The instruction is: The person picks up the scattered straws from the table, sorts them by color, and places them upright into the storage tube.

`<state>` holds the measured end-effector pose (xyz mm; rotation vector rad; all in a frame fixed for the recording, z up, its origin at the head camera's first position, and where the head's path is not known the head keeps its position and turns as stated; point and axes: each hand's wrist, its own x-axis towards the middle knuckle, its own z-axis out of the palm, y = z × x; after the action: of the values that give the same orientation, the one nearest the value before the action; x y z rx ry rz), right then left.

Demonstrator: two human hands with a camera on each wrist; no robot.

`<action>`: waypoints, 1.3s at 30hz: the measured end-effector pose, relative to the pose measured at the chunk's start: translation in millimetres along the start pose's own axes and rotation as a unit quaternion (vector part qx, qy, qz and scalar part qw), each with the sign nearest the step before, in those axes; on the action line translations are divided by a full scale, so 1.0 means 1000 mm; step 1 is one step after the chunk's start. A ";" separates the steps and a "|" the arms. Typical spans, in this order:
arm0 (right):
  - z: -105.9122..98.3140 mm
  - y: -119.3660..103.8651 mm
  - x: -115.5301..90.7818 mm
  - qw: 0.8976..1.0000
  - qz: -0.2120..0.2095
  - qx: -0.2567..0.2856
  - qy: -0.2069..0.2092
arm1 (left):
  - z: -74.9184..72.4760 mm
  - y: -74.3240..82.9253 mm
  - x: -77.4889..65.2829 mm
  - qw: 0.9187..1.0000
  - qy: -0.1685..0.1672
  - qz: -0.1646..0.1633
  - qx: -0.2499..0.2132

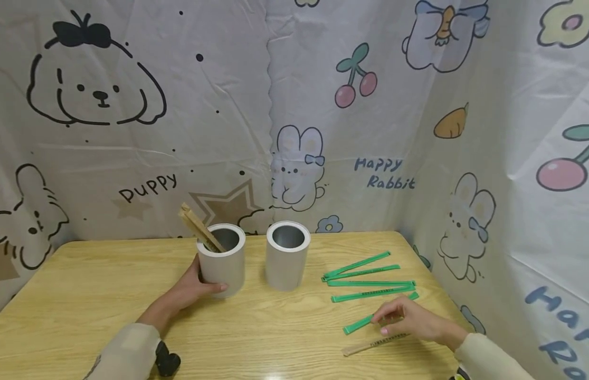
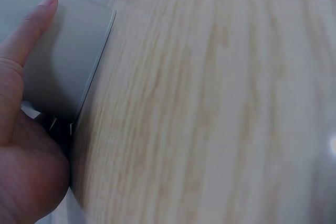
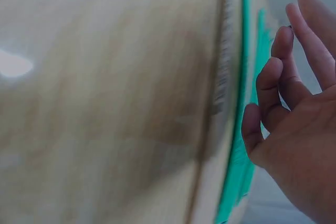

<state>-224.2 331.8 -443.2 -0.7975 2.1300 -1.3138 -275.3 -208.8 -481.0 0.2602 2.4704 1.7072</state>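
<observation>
On the bench [image 1: 256,340], the left hand [image 1: 187,289] grips the left holder [image 1: 224,274], thumb across its front; its other fingers are mostly hidden behind in both views. Only the head view shows the brown sticks [image 1: 197,227] leaning out of this holder's mouth, and the right holder [image 1: 286,266] whole; the left wrist view crops both holders, leaving a sliver of the second.

The right hand [image 1: 418,318] is over a green stick [image 1: 358,324], covering its middle, and the far end of a loose brown stick [image 1: 363,348]. The right wrist view shows what the head view obscures: its fingers are loosely bent and appear to hold nothing. Whether they touch the green stick cannot be told. Four other green sticks [image 1: 361,295] lie beyond, and the lettering is unreadable.
</observation>
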 end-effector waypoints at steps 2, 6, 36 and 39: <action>0.001 0.010 -0.005 1.000 -0.006 0.010 -0.001 | 0.000 0.000 -0.001 1.000 -0.001 -0.001 0.003; 0.004 0.022 -0.009 1.000 -0.022 -0.014 0.013 | 0.000 0.002 -0.002 1.000 -0.002 -0.003 0.003; 0.041 -0.214 0.167 0.932 -0.187 0.257 0.172 | -0.004 0.001 -0.004 1.000 -0.005 -0.001 -0.006; 0.059 -0.238 0.204 0.895 -0.230 0.334 0.183 | -0.002 0.001 -0.002 1.000 -0.009 0.009 -0.008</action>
<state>-275.2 66.5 -273.7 -0.8119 1.5628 -2.4282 -273.3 -210.3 -479.1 0.2971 2.4482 1.7233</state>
